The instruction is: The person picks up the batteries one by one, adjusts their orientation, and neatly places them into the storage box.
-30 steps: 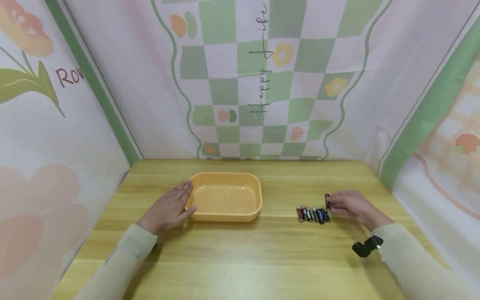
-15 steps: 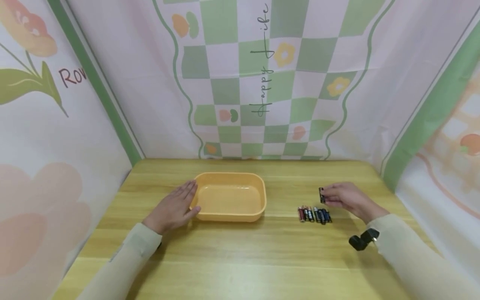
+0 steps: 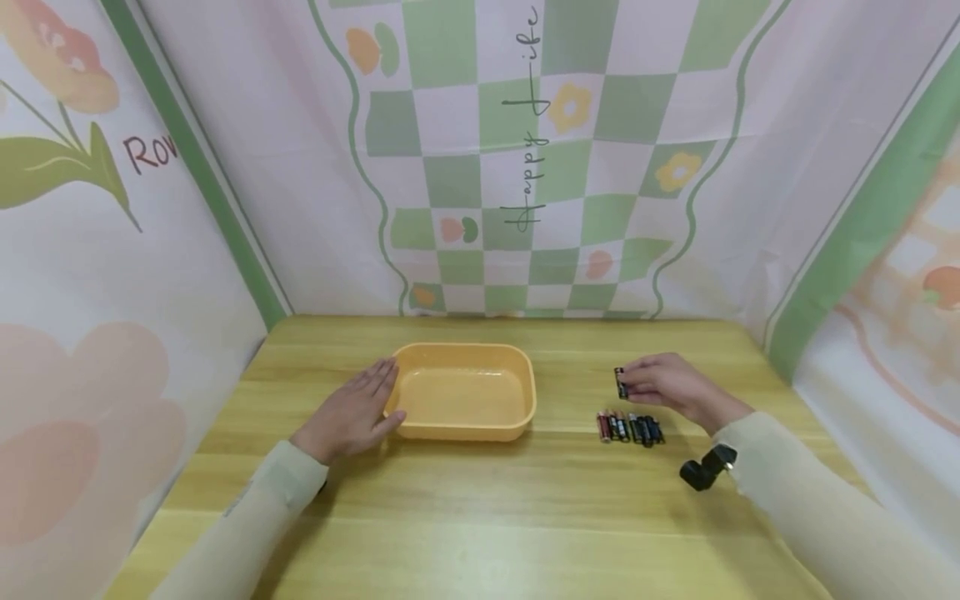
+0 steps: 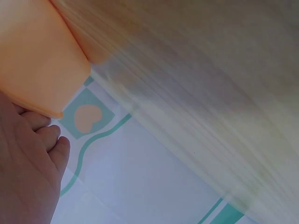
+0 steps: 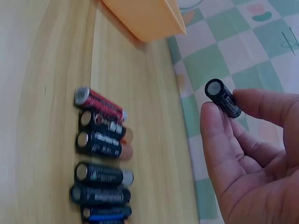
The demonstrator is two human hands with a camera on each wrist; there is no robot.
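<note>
A black battery [image 5: 223, 98] is pinched between the thumb and fingertips of my right hand [image 3: 678, 385], raised above the table behind a row of batteries. That row [image 3: 630, 428] holds several more: a red one [image 5: 100, 103] at its left end, two with copper ends, then darker ones. My left hand [image 3: 352, 412] rests at the left end of a yellow plastic basin [image 3: 465, 432], fingers straight along its rim and thumb at the near corner. Nothing lies inside the basin. In the left wrist view, the left fingers [image 4: 46, 135] touch the basin's rim.
The wooden table [image 3: 480, 517] runs back to a green-and-white checked curtain [image 3: 502, 183], with printed cloth on both sides. A black wrist camera [image 3: 707, 468] hangs under the right sleeve, above the table.
My right hand has lifted the black battery and carried it leftward and back from the row's right end. The left hand has stayed at the basin; the view has shifted slightly.
</note>
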